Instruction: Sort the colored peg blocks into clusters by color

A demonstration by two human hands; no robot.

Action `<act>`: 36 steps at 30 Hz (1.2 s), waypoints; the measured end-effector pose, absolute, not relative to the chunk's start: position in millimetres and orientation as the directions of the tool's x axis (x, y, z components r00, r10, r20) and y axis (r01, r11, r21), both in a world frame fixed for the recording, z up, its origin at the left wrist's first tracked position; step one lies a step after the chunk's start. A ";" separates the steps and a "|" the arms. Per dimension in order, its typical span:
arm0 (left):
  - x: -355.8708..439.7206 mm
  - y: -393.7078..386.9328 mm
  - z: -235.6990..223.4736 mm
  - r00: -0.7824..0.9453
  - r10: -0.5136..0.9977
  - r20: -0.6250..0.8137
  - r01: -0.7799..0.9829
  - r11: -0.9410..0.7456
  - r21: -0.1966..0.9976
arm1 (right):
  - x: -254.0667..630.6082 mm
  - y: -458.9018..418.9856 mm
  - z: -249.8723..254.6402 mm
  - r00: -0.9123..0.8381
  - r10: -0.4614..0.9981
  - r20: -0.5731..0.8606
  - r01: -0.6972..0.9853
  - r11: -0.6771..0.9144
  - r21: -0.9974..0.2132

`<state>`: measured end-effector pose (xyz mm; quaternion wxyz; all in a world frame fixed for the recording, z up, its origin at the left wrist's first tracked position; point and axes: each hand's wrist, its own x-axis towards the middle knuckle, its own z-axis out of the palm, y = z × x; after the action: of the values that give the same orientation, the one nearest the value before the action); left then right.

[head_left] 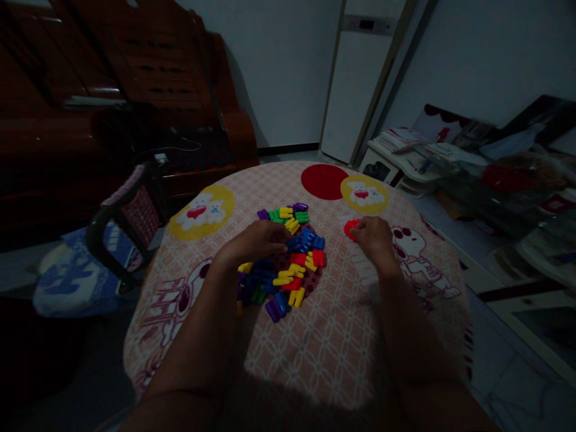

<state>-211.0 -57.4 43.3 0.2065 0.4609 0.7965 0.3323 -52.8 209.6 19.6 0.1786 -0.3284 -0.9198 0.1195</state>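
My left hand (pixel 257 241) is over a loose pile of plastic toy building blocks (pixel 297 259), its thumb and fingers curved and apart, with nothing visibly gripped. Blue blocks (pixel 306 239) lie right by its fingertips. The pile mixes blue, yellow, red, green and purple pieces, many shaped like paired short tubes; part of it is hidden under that hand and forearm. To the right, apart from the pile, my right hand (pixel 374 239) has its fingers closed on the edge of a red plastic piece (pixel 351 228) with a bumpy outline. The fingers cover some of that piece.
The round table has a patterned pink cloth (pixel 310 342). A chair (pixel 130 222) stands at the table's left edge, and a wooden sofa (pixel 171 90) is behind it. On the right is a cluttered low cabinet (pixel 405 147). A tall white appliance (pixel 355 84) stands at the back wall.
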 end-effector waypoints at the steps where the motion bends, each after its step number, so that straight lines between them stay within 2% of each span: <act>1: -208.3 -56.5 43.4 -0.456 0.888 -0.060 0.585 0.350 0.731 | -53.6 208.7 18.2 -0.727 0.644 0.237 0.566 0.758 -0.324; 5: -195.5 -46.5 40.6 -0.360 0.914 -0.186 0.603 0.380 0.701 | -54.7 205.2 14.6 -0.750 0.637 0.178 0.594 0.767 -0.243; 10: -184.7 -33.1 36.4 -0.417 0.900 -0.124 0.658 0.394 0.642 | -52.8 203.0 12.9 -0.741 0.642 0.196 0.616 0.766 -0.184; 15: -182.8 -23.2 27.5 -0.466 0.880 -0.086 0.680 0.419 0.602 | -52.0 200.8 19.7 -0.717 0.637 0.282 0.569 0.769 -0.291; 22: -170.7 -8.2 7.8 -0.440 0.895 -0.076 0.858 0.444 0.257 | -52.5 189.4 32.3 -0.781 0.523 0.340 0.364 0.825 -0.432; 25: -162.0 -6.0 9.5 -0.431 0.898 -0.091 0.879 0.441 0.182 | -53.1 185.5 33.2 -0.810 0.488 0.325 0.284 0.812 -0.510; 31: -149.4 -2.9 10.1 -0.408 0.907 -0.109 0.892 0.421 0.166 | -54.9 179.5 29.8 -0.896 0.365 0.254 0.113 0.741 -0.662; 34: -149.7 -3.3 10.3 -0.417 0.901 -0.118 0.873 0.433 0.222 | -56.5 176.7 28.4 -0.921 0.320 0.221 0.075 0.704 -0.707; 36: -153.9 -5.0 12.4 -0.426 0.897 -0.114 0.847 0.440 0.299 | -57.1 175.3 28.7 -0.927 0.312 0.209 0.071 0.692 -0.718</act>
<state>-153.9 -5.0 12.4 0.1290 0.5199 0.8387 0.0983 -57.1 175.3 28.7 0.1592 -0.1055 -0.9059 0.3779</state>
